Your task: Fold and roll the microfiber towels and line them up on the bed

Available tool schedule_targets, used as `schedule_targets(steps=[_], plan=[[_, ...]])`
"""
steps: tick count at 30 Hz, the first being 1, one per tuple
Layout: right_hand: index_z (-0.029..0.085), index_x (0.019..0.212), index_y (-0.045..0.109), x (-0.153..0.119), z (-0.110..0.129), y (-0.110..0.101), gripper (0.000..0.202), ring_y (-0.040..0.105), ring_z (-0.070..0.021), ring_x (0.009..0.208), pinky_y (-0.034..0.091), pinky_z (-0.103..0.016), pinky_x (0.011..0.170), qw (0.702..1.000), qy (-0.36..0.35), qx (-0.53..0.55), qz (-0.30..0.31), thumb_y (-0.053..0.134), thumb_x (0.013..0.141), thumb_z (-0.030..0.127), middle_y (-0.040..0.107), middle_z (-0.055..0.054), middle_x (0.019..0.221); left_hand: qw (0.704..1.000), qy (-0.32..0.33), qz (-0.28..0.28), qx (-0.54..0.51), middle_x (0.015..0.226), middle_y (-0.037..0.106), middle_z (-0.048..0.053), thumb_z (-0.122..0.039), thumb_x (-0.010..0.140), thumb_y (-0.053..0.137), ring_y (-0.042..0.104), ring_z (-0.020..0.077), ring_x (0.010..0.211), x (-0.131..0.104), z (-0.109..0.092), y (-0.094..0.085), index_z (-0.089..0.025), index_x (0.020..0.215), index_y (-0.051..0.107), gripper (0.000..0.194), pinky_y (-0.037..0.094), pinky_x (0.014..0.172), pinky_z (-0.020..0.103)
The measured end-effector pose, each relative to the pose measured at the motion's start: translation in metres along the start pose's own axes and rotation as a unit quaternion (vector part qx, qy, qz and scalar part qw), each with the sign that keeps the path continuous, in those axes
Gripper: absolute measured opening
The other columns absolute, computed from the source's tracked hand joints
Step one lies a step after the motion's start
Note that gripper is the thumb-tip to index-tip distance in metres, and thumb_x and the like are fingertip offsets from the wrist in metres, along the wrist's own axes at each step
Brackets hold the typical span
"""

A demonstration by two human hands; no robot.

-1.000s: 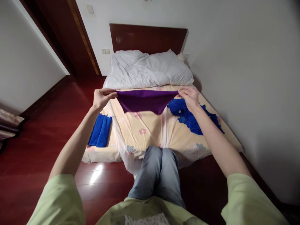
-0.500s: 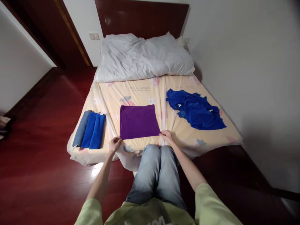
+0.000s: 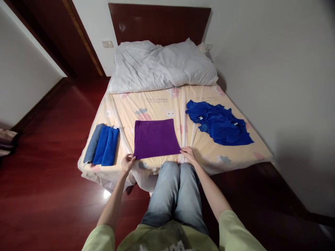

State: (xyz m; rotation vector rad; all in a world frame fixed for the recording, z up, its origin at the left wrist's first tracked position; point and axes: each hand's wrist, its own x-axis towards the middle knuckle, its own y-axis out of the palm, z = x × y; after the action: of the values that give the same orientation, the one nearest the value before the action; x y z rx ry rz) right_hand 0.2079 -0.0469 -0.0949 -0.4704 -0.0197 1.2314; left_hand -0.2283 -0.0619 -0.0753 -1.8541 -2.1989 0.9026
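Note:
A purple cloth (image 3: 156, 138) lies flat, folded into a rough rectangle, on the bed near its front edge. My left hand (image 3: 128, 163) pinches its near left corner. The near right corner is between the fingertips of my right hand (image 3: 187, 153). To the left, a grey-blue rolled cloth (image 3: 93, 143) lies beside two blue rolled cloths (image 3: 106, 145), side by side. On the right is a loose, crumpled heap of blue cloths (image 3: 221, 124) with small white tags.
The bed (image 3: 157, 104) has a pale yellow patterned sheet. A white quilt (image 3: 162, 66) is bunched before the dark headboard (image 3: 159, 22). My knees touch the bed's front edge. A wall (image 3: 274, 87) runs along the right.
The near edge of the purple cloth has shifted slightly towards me and to the right, with both hands still at its corners. The view has tilted a little.

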Motion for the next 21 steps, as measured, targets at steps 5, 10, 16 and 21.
schedule_targets(steps=[5, 10, 16, 21], plan=[[0.022, 0.074, 0.065, -0.024, -0.017, -0.013, 0.018, 0.071, -0.0251, 0.073, 0.057, -0.036, 0.077, 1.0, 0.003, -0.015, 0.022, 0.076, 0.06, 0.027, 0.074, -0.004, 0.07, 0.998, 0.001, 0.049, 0.033, 0.082, 0.079, 0.004, -0.051, 0.071, 0.072, 0.077, 0.0278, 0.085, -0.03, 0.008, -0.011, -0.025, 0.101, 0.062, 0.041, 0.057, 0.079, 0.035], [0.022, 0.083, 0.064, -0.041, -0.023, -0.012, 0.03, 0.072, -0.0266, 0.086, 0.055, -0.036, 0.083, 1.0, 0.0, -0.026, -0.012, 0.073, 0.075, 0.05, 0.076, -0.008, 0.083, 0.987, 0.019, 0.103, 0.118, 0.082, 0.08, 0.004, -0.043, 0.077, 0.071, 0.078, 0.0285, 0.089, -0.012, -0.016, -0.017, -0.023, 0.1, 0.065, 0.031, 0.058, 0.081, 0.035], [0.022, 0.088, 0.066, -0.039, -0.003, -0.007, 0.035, 0.07, -0.0235, 0.082, 0.048, -0.031, 0.075, 0.97, 0.001, -0.244, 0.013, 0.058, 0.094, 0.056, 0.075, -0.006, 0.084, 0.978, 0.028, 0.085, 0.188, 0.09, 0.081, 0.006, -0.039, 0.083, 0.07, 0.077, 0.0254, 0.093, 0.085, -0.072, -0.003, -0.02, 0.106, 0.069, 0.029, 0.059, 0.085, 0.032], [0.023, 0.097, 0.066, -0.047, 0.002, -0.005, 0.03, 0.071, -0.0227, 0.077, 0.042, -0.027, 0.065, 0.95, -0.023, -0.31, 0.021, 0.059, 0.097, 0.051, 0.076, -0.006, 0.088, 0.973, 0.07, 0.05, 0.212, 0.105, 0.08, 0.011, -0.032, 0.087, 0.067, 0.075, 0.026, 0.103, 0.171, -0.107, 0.023, -0.016, 0.115, 0.071, 0.033, 0.057, 0.093, 0.033]])
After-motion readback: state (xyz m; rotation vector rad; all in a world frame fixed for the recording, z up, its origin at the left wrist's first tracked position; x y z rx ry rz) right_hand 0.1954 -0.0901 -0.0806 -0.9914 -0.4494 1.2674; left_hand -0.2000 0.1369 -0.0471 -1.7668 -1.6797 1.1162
